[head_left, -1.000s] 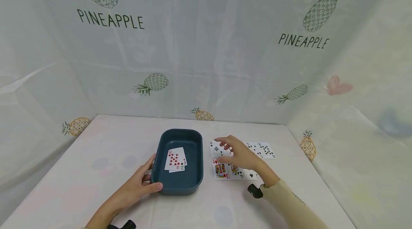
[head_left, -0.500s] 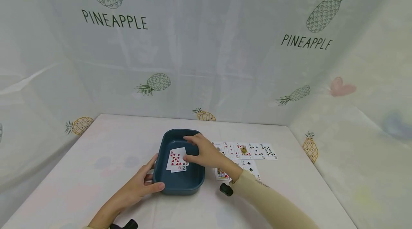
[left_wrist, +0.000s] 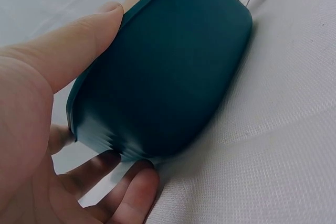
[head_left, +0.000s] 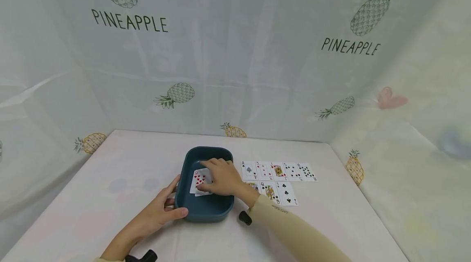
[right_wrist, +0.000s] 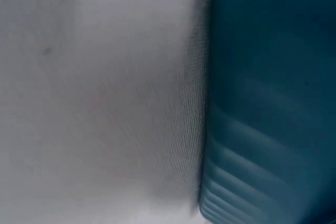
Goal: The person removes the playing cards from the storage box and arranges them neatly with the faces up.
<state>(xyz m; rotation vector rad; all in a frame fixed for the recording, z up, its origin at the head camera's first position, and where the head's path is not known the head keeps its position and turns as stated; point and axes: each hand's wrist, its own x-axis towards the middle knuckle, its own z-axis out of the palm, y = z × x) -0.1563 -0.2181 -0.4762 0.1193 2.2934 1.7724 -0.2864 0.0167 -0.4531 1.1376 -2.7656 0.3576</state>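
Observation:
A dark blue rectangular tray (head_left: 204,213) stands on the table. My left hand (head_left: 159,215) holds its left side, with the thumb on the rim and fingers against the outer wall; the left wrist view shows this close up. Inside lie overlapping playing cards, a hearts card (head_left: 199,177) uppermost. My right hand (head_left: 222,177) reaches over the tray's right rim, spread above these cards and covering their right part. Its thumb tip overlaps the hearts card; whether it touches cannot be told. The right wrist view shows only the tray wall (right_wrist: 268,103) and cloth.
Right of the tray, face-up playing cards lie in two rows. The far row runs from an ace of spades (head_left: 249,170) to a ten (head_left: 307,172). In the near row are a queen (head_left: 270,191) and a clubs card (head_left: 287,193); my right forearm partly hides another card (head_left: 253,185).
My right hand has moved left from above the table cards to over the cards in the tray. The rows at right are more exposed. My left hand stays on the tray.

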